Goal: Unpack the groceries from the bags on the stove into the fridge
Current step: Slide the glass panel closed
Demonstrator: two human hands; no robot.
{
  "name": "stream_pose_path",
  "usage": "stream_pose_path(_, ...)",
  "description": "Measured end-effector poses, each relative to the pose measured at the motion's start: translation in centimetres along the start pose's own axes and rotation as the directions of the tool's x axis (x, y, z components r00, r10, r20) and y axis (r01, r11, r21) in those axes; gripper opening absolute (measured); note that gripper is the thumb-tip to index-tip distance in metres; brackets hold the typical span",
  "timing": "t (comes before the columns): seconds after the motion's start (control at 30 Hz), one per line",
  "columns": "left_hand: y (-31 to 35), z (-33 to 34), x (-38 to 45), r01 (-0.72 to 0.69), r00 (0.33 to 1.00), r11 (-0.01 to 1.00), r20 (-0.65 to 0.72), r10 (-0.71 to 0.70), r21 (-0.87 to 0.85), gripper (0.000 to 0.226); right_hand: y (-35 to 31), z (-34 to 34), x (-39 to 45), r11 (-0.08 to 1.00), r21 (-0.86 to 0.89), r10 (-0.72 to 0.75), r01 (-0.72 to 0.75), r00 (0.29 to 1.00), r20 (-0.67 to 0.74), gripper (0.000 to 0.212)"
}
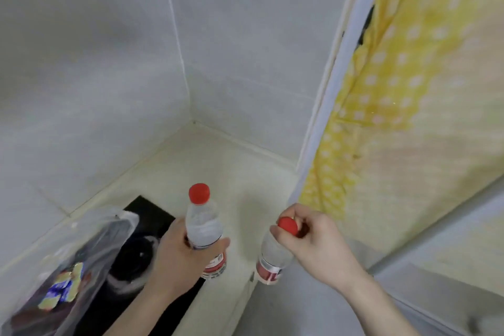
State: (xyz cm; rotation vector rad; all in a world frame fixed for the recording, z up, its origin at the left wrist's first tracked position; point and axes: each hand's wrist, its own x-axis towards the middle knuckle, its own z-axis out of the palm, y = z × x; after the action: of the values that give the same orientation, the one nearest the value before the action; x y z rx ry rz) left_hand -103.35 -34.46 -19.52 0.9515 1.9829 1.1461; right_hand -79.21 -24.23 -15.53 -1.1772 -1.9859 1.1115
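Both hands are loaded, and the fridge lies off to the right. The left hand (181,249) has its grip wrapped round the middle of a clear plastic water bottle with a red cap and red label (203,226), held upright over the black glass stove (141,251). The right hand (313,240) pinches a second clear red-capped water bottle (272,256) by its neck, so the body hangs down, tilted slightly, right of the stove and over the pale desk (218,169). The white fridge draped with a yellow dotted cloth (409,123) stands right of the stove, nearer the right hand, so I'd expect that bottle to go in first. A clear plastic grocery bag (68,267) sits on the stove's left side.
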Motion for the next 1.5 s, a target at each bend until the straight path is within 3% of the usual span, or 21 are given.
stream_pose_path(0.23, 8.9, 13.4, 0.4, -0.185, 0.961, 0.983, 0.211, 0.178, 0.016, 0.036, 5.7, -12.9, -4.9, 0.992, 0.011, 0.125, -0.127, 0.953, -0.275, 0.023)
stream_pose_path(0.37, 12.9, 21.1, 0.0, -0.209, 0.921, 0.978, 0.333, 0.202, -0.014, 0.038, 8.4, -19.7, -7.7, 0.98, 0.001, 0.18, -0.197, 0.891, -0.416, 0.021)
stream_pose_path(0.5, 16.3, 28.9, -0.4, -0.253, 0.812, 0.965, 0.526, 0.253, -0.073, 0.029, 10.4, -25.4, -10.8, 0.962, 0.007, 0.235, -0.274, 0.81, -0.537, 0.022)
stream_pose_path(0.67, 20.4, 37.7, -1.5, -0.161, 0.657, 0.981, 0.729, 0.191, -0.112, 0.033, 12.9, -31.1, -14.8, 0.916, 0.142, 0.363, -0.376, 0.623, -0.693, 0.024)
stream_pose_path(0.77, 23.3, 43.0, -2.2, -0.121, 0.529, 0.985, 0.831, 0.17, -0.124, 0.029, 13.9, -33.9, -16.9, 0.886, 0.215, 0.413, -0.411, 0.49, -0.768, 0.023)
stream_pose_path(0.87, 26.1, 48.1, -3.0, -0.103, 0.356, 0.985, 0.92, 0.166, -0.138, 0.026, 14.5, -36.3, -18.4, 0.854, 0.279, 0.45, -0.439, 0.357, -0.818, 0.023)
stream_pose_path(0.97, 28.4, 52.9, -3.6, -0.087, 0.164, 0.986, 0.974, 0.157, -0.144, 0.042, 14.7, -38.5, -19.2, 0.826, 0.326, 0.461, -0.46, 0.219, -0.86, 0.021)
stream_pose_path(1.07, 30.6, 57.3, -3.6, -0.074, 0.017, 0.99, 0.992, 0.123, -0.122, 0.052, 14.7, -40.5, -19.7, 0.805, 0.362, 0.448, -0.469, 0.082, -0.89, 0.017)
stream_pose_path(1.27, 34.0, 64.9, -4.4, -0.103, -0.208, 0.986, 0.972, 0.105, -0.128, 0.063, 13.9, -42.8, -21.2, 0.792, 0.463, 0.417, -0.398, -0.201, -0.886, 0.011)
stream_pose_path(1.5, 35.8, 71.2, -9.9, -0.156, -0.421, 0.981, 0.906, 0.043, -0.119, 0.063, 13.0, -44.4, -25.0, 0.765, 0.506, 0.382, -0.398, -0.353, -0.854, 0.011)
